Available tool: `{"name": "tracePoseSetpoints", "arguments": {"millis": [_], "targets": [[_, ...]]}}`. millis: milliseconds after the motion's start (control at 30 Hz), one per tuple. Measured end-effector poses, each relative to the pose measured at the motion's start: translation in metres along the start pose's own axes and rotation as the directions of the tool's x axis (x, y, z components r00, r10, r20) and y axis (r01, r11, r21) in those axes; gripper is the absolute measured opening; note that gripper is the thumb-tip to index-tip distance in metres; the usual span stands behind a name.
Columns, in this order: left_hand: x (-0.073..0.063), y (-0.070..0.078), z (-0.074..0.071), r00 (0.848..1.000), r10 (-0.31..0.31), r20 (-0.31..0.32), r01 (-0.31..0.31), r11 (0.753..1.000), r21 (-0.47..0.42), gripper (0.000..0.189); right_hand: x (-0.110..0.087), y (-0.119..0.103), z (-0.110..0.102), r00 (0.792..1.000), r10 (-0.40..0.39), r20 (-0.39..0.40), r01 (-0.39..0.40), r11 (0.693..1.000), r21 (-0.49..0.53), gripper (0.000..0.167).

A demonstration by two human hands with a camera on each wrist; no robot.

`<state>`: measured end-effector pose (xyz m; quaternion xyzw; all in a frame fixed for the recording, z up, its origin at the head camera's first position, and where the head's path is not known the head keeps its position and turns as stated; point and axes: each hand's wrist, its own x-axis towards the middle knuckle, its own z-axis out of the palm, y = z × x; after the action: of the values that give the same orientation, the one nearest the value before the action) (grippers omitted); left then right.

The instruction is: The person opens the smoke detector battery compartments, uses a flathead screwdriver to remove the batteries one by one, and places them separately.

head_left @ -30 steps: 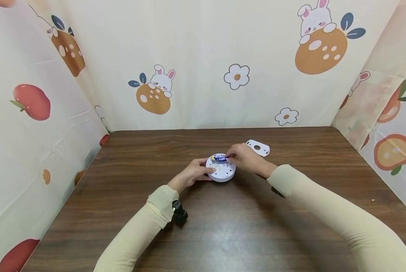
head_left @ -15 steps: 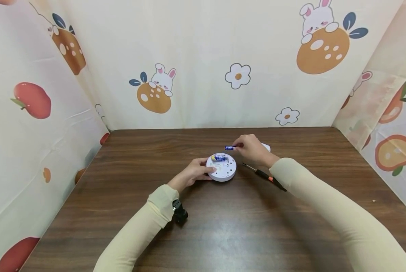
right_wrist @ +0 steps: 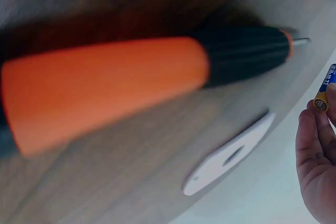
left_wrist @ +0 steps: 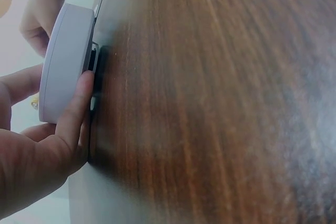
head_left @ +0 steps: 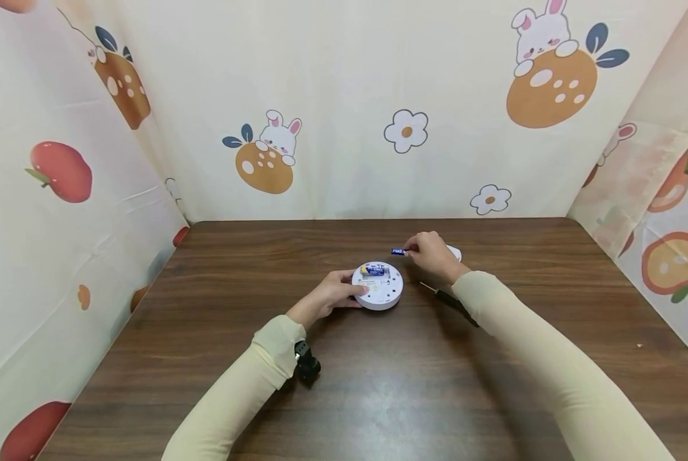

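Note:
My left hand [head_left: 335,291] grips a round white device [head_left: 378,296] from its left side, thumb on top and fingers at its lower edge. The device lies with its battery compartment facing up, and one blue-and-yellow battery [head_left: 374,271] sits inside. In the left wrist view, the device's white side wall [left_wrist: 67,66] shows between thumb and fingers, tilted on edge. Behind and right of it, my right hand [head_left: 432,253] pinches a second battery [head_left: 398,251] by one end, apart from the device. That battery's end [right_wrist: 321,104] faces the camera in the right wrist view.
A black and orange screwdriver [head_left: 453,302] lies right of the device, partly under my right forearm. Beyond it, a flat white plate with a hole [right_wrist: 231,153] rests on the brown table [head_left: 251,256], mostly hidden by my right hand in the head view. A printed curtain [head_left: 344,128] encloses the table.
My right hand has moved from the battery compartment back and to the right, carrying a battery out with it. The screwdriver came into sight. My left hand has kept its hold on the device.

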<state>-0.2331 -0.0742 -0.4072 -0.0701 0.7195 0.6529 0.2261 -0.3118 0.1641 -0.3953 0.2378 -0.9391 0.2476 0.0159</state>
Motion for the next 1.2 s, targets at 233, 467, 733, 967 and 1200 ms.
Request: {"name": "tracePoseSetpoints", "arguments": {"millis": [233, 467, 733, 967, 1200], "targets": [[-0.001, 0.0, 0.0, 1.0, -0.006, 0.002, 0.006, 1.0, 0.008, 0.058, 0.001, 0.01, 0.007, 0.999, 0.047, 0.01, -0.047, 0.999, -0.004, 0.013], [0.0, -0.001, 0.0, 1.0, -0.009, 0.008, 0.009, 1.0, 0.017, 0.057, 0.0, 0.013, 0.011, 1.0, 0.027, -0.017, -0.027, 1.0, -0.008, 0.012], [-0.001, 0.001, -0.001, 1.0, -0.004, 0.004, 0.004, 1.0, 0.014, 0.057, 0.005, 0.013, 0.013, 0.998, 0.062, 0.001, -0.062, 0.997, -0.039, 0.013], [-0.002, 0.001, -0.001, 1.0, 0.005, 0.009, -0.005, 1.0, 0.022, 0.057, 0.005, 0.012, 0.012, 0.997, 0.074, -0.002, -0.074, 0.996, -0.048, 0.014], [-0.001, 0.0, 0.0, 1.0, 0.007, 0.005, -0.007, 1.0, 0.012, 0.057, 0.005, 0.008, 0.008, 0.995, 0.095, -0.017, -0.095, 0.995, 0.0, 0.018]]}}
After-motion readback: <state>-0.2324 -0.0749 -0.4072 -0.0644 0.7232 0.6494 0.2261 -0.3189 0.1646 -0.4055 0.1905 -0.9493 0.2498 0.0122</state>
